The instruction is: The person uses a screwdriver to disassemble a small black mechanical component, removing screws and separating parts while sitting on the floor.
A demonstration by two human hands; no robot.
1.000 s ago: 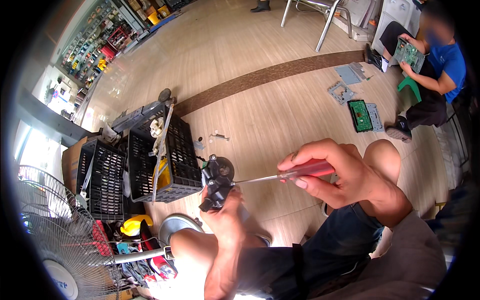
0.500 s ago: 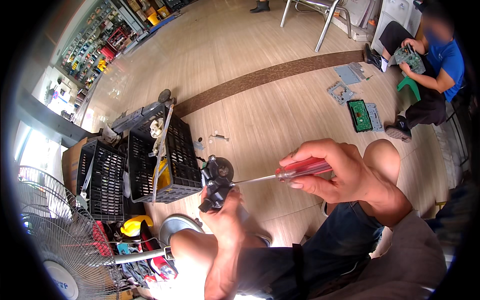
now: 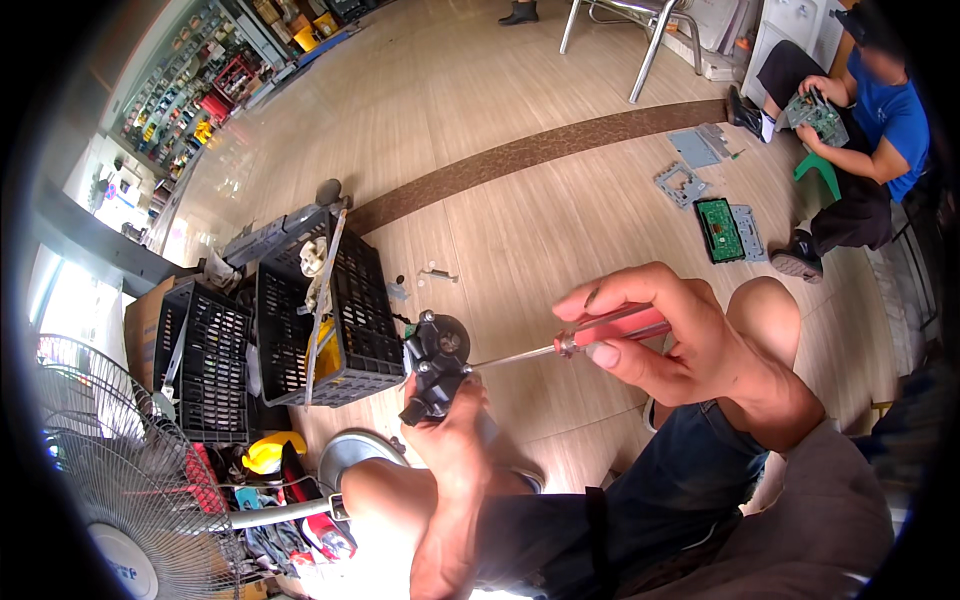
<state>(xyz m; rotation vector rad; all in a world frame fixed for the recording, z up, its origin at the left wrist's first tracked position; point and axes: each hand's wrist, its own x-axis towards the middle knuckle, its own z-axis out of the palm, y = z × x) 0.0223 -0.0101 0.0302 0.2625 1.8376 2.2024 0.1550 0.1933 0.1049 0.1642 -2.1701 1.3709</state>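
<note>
My left hand (image 3: 455, 430) is closed around a black motor-like part (image 3: 436, 368) with a round disc face and several bright screws along its edge. In my right hand (image 3: 690, 345) is a screwdriver (image 3: 630, 328) with a clear red handle, held between thumb and fingers. Its thin metal shaft points left, and the tip meets the edge of the black part at a screw beside my left thumb. The underside of the part is hidden by my left palm.
Black plastic crates (image 3: 365, 335) with parts inside stand at left, near a wire fan (image 3: 130, 480). A small metal piece (image 3: 438, 274) lies on the floor. At right, a seated person (image 3: 885, 120) holds a circuit board (image 3: 818, 120); a green board (image 3: 718, 230) and metal plates lie nearby.
The fingers of my right hand have shifted on the screwdriver handle, with the index finger lifted and straighter. The tip stays at the black part, and my left hand has barely moved.
</note>
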